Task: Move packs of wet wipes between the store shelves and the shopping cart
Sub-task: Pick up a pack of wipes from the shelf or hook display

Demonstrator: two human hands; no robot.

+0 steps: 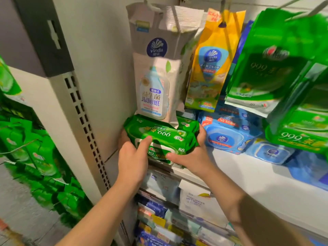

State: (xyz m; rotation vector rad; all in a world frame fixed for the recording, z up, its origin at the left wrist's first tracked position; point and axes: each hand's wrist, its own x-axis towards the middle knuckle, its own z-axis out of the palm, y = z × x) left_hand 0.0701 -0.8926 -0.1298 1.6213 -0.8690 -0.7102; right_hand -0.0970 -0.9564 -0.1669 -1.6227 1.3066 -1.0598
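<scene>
The fingers of the left hand (132,158) lie nearly straight along the near face of a green pack of wet wipes (160,134), the forefinger reaching up onto its top, while the rest of that hand sits at the pack's left end. The right hand (190,154) holds the same pack from the other side: its thumb presses across the lower front edge and its fingers curl round the right end, their tips showing at the far upper corner. The pack thus lies between the two hands, lengthwise from left to right, with its printing upside down to the camera. It sits at the left end of a white shelf (257,176), on top of another green pack (160,155) whose white lid shows beneath it. Directly behind it hangs a tall white Vinda pack (156,82), whose lower edge touches the green pack's back. Beside that hangs a yellow pack (211,68), and further right large green bags (276,64) hang from hooks. Blue packs (229,134) lie on the shelf just to the right of the right hand. A grey slotted upright (85,121) stands to the left of the shelf, with more green packs (35,153) on hooks beyond it. Lower shelves hold blurred blue and white packs (170,210).
</scene>
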